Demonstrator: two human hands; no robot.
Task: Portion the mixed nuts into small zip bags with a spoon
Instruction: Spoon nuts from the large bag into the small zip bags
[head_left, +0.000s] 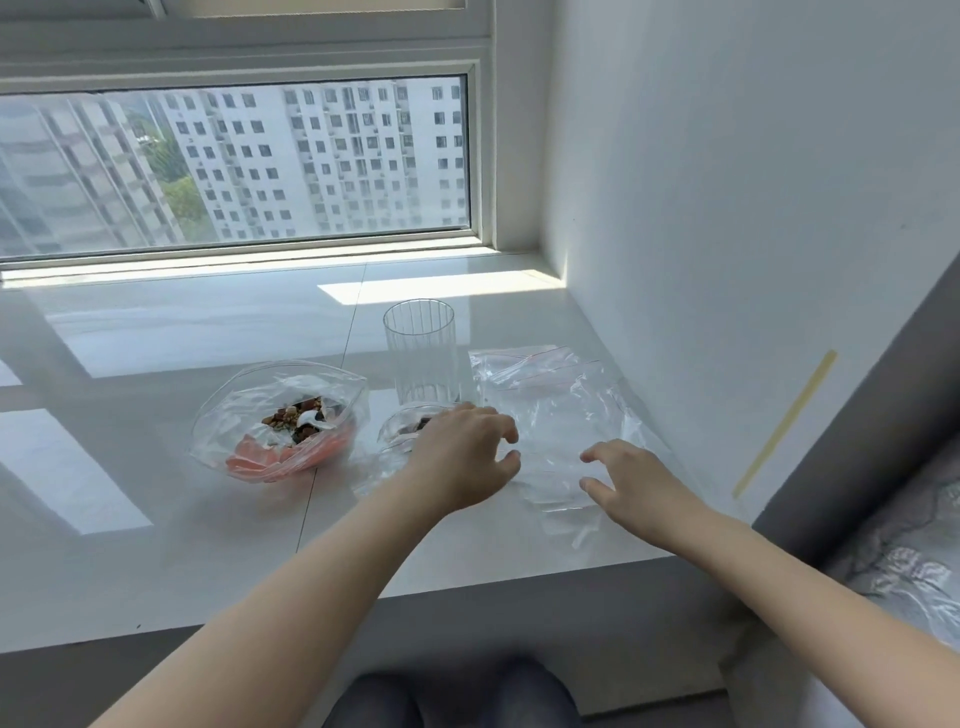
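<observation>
Both hands open, holding nothing | left hand (467, 457), right hand (631, 483) flank empty zip bag (556, 441) (between them, right nearer)

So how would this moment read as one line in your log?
step: picking up empty bag | left hand: open, over empty bags | right hand: open, on them | nuts: in big bag | glass: empty

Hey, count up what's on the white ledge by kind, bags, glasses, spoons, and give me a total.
Clear plastic zip bags holding nuts: 2, second
Empty clear zip bags: at least 2, overlapping
Tall ribbed clear glass: 1
White spoon: 1
Total: at least 6
</observation>
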